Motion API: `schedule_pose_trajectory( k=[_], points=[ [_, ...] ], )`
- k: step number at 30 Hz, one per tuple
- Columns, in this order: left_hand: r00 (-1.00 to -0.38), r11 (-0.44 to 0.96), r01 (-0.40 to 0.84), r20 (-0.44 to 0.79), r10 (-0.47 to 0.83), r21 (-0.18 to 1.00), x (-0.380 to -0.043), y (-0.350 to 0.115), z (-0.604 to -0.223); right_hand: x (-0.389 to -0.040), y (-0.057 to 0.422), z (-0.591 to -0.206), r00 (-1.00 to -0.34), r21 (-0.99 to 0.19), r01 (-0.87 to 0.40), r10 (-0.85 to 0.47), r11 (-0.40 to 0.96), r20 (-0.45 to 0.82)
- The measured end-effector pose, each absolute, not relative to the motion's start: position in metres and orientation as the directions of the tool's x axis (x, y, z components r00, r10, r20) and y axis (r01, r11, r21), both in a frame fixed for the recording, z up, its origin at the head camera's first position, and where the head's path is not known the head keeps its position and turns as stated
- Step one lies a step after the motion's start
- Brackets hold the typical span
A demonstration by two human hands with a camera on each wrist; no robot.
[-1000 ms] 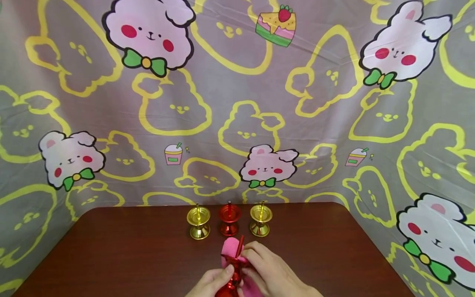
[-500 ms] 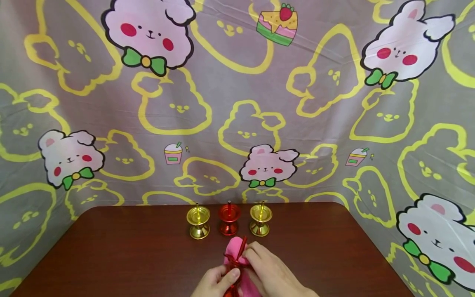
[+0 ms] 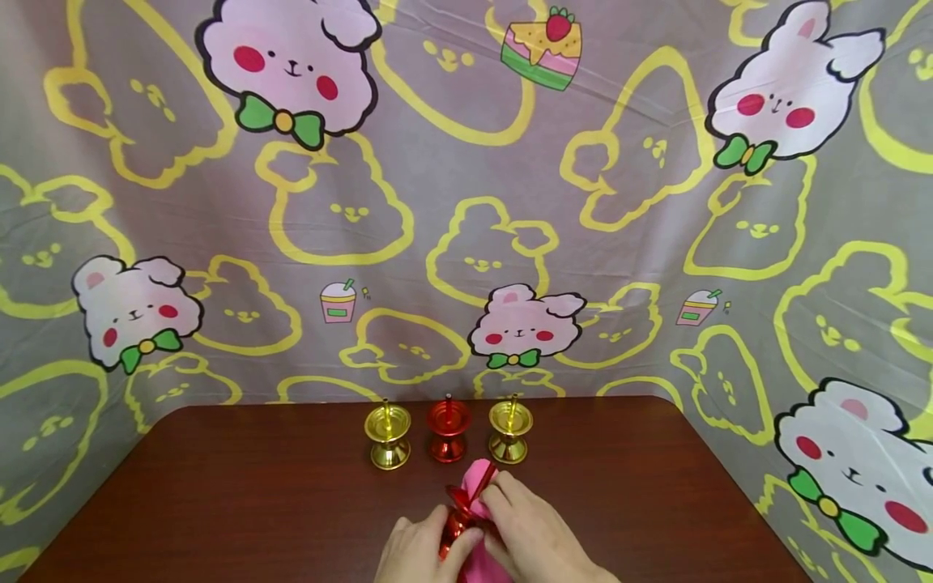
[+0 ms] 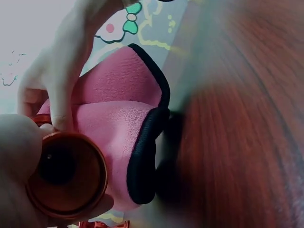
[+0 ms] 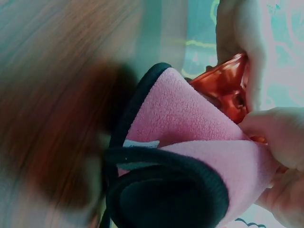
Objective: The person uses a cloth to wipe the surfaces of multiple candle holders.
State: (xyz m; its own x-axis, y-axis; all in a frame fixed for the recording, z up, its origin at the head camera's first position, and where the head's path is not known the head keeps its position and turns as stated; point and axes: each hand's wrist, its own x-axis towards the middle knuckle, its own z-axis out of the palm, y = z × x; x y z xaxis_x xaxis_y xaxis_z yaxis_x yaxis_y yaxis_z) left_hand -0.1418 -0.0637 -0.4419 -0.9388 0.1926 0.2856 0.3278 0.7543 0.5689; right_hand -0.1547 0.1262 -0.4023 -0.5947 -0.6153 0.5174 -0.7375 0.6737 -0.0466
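A shiny red candle holder (image 3: 458,497) with a dish and a thin central post leans to the right over the table's near side. My left hand (image 3: 417,551) grips it by the body, and its round hollow underside (image 4: 66,175) faces the left wrist camera. With my right hand (image 3: 543,534) I pinch a pink cloth (image 3: 487,565) against the dish and post. Black edging runs along the cloth (image 5: 183,114), which hangs folded below the right hand. Part of the holder is hidden behind the cloth and fingers.
Three similar holders stand upright in a row farther back: a gold one (image 3: 389,437) on the left, a red one (image 3: 447,433) in the middle, another gold one (image 3: 509,433) on the right. The dark wooden table (image 3: 240,494) meets a patterned curtain (image 3: 408,227) behind.
The held holder has tipped further to the right, its post leaning more. The left hand has turned and shifted its fingers around the body. The cloth's top has moved right along with the post.
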Motion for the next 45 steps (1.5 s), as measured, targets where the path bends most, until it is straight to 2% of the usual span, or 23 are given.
schedule_pose_trajectory(
  k=[3,7,10,13,16,20,22,25,32,37,41,45],
  points=[
    [-0.915,0.797,0.364,0.344,0.209,0.482,-0.142,-0.061,-0.443,-0.154,0.125,-0.403,-0.593,-0.018,-0.727,-0.614,0.686,0.521],
    [-0.863,0.806,0.437,0.439,0.250,0.400,-0.144,-0.061,-0.445,-0.155,0.124,-0.408,-0.559,0.007,-0.721,-0.588,0.693,0.585],
    [-0.864,0.798,0.441,0.437,0.252,0.412,-0.145,-0.063,-0.445,-0.157,0.124,-0.412,-0.528,0.006,-0.730,-0.569,0.684,0.631],
    [-0.901,0.769,0.405,0.361,0.242,0.495,-0.145,-0.067,-0.444,-0.159,0.125,-0.414,-0.496,0.000,-0.754,-0.569,0.657,0.657],
    [-0.915,0.652,0.402,0.293,0.276,0.642,-0.146,-0.073,-0.442,-0.162,0.128,-0.416,-0.458,-0.015,-0.787,-0.566,0.617,0.685],
    [-0.867,0.285,0.413,0.278,0.414,0.865,-0.152,-0.084,-0.442,-0.166,0.133,-0.417,-0.433,-0.104,-0.835,-0.527,0.541,0.732],
    [-0.828,0.110,0.373,0.278,0.487,0.921,-0.155,-0.089,-0.443,-0.168,0.136,-0.417,-0.419,-0.141,-0.856,-0.508,0.497,0.753],
    [-0.781,-0.043,0.282,0.256,0.569,0.958,-0.156,-0.094,-0.445,-0.170,0.138,-0.418,-0.384,-0.157,-0.886,-0.498,0.437,0.778],
    [-0.739,-0.202,0.113,0.219,0.637,0.973,-0.151,-0.090,-0.450,-0.172,0.134,-0.421,-0.307,-0.122,-0.924,-0.515,0.361,0.800],
    [-0.753,-0.291,0.009,0.198,0.627,0.957,-0.147,-0.084,-0.454,-0.171,0.134,-0.422,-0.323,-0.138,-0.922,-0.520,0.363,0.791],
    [-0.767,-0.268,0.019,0.186,0.614,0.963,-0.145,-0.083,-0.455,-0.169,0.133,-0.422,-0.350,-0.158,-0.913,-0.526,0.376,0.775],
    [-0.775,-0.220,0.096,0.211,0.595,0.971,-0.146,-0.083,-0.453,-0.168,0.132,-0.422,-0.375,-0.145,-0.892,-0.523,0.428,0.765]
  ],
)
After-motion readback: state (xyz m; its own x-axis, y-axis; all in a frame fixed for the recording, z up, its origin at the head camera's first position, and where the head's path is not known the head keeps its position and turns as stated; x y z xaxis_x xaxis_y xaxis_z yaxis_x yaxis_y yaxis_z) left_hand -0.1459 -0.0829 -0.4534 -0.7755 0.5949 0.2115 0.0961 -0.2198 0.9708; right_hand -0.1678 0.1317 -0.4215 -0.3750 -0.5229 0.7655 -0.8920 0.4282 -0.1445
